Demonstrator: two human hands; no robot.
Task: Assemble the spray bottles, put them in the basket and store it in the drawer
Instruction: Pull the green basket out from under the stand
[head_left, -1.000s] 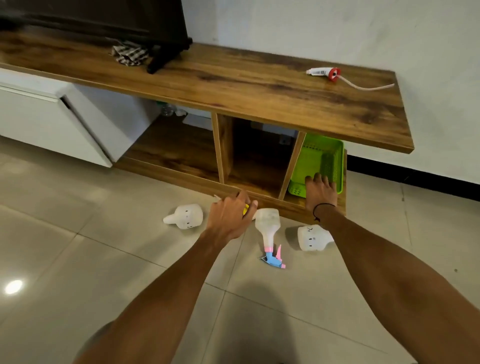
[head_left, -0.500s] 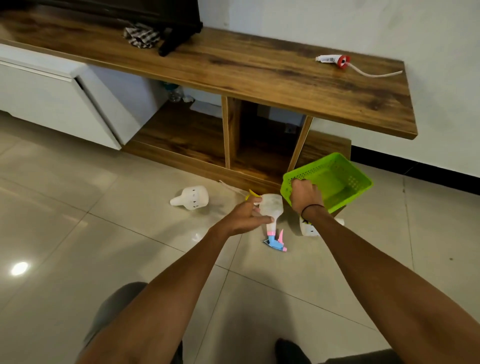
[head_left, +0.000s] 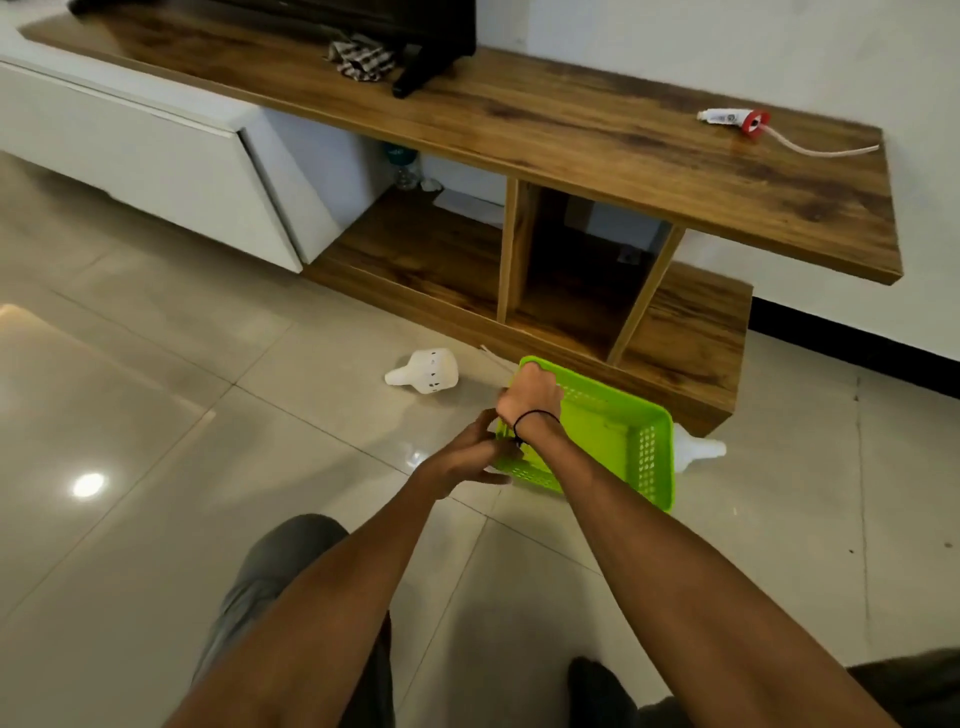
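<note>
My right hand grips the far left rim of the green plastic basket, which is low over the floor tiles in front of the wooden stand. At the basket's near left corner is my left hand; its fingertips are hidden behind my right wrist, with a sliver of white under them. One white bottle without a head lies on the floor left of the basket. A second white bottle pokes out from behind the basket's right side. A red and white spray head with tube lies on the stand's top.
The wooden stand has open compartments just behind the basket. A white drawer cabinet sits to the left. A checked cloth and a black TV foot are on top. My legs are at the bottom.
My right hand pulled the green basket out of the stand's right compartment and brought it down over the floor. It now covers the bottle with the pink and blue trigger. My left hand moved to the basket's corner.
</note>
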